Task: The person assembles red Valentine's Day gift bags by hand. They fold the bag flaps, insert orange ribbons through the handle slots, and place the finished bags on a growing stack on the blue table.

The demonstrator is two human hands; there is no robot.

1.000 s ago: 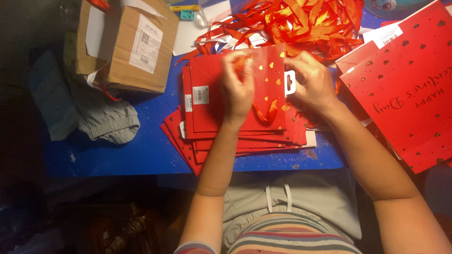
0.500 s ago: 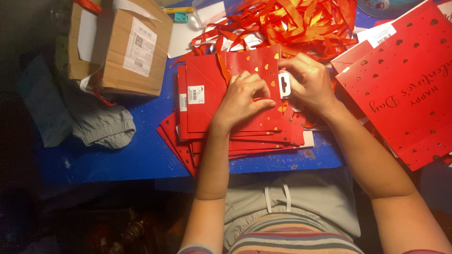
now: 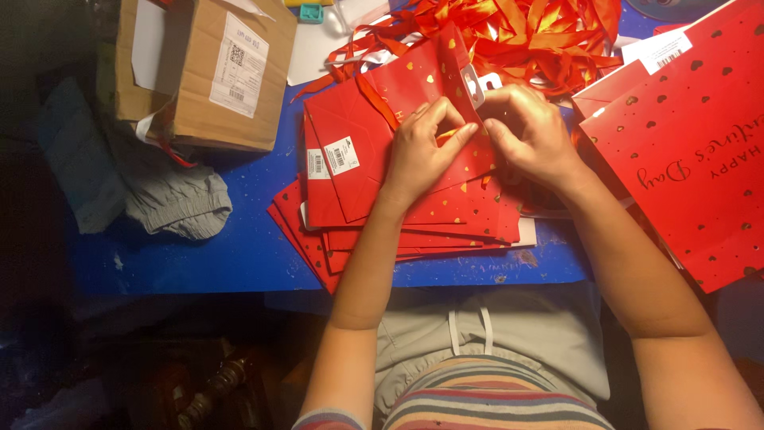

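A flat red paper gift bag point(image 3: 362, 131) with gold hearts lies tilted on top of a stack of like red bags point(image 3: 446, 219) on the blue table point(image 3: 239, 247). My left hand point(image 3: 426, 151) presses on this top bag, its fingers pinching near the bag's upper edge. My right hand point(image 3: 529, 131) meets it there, fingers closed at the same edge beside a small white tag point(image 3: 473, 86). An orange ribbon point(image 3: 380, 103) runs across the bag toward my hands. Whether my fingers hold the ribbon is hidden.
A heap of orange ribbons point(image 3: 525, 36) lies behind the stack. Larger red bags point(image 3: 684, 151) lie at the right. A taped cardboard box point(image 3: 203, 72) stands at the back left, with grey cloth point(image 3: 171, 199) beside it. The table's front edge is at my lap.
The top bag has been lifted and turned, its upper edge now tilted away to the right. Both hands moved up and closer together at that edge.
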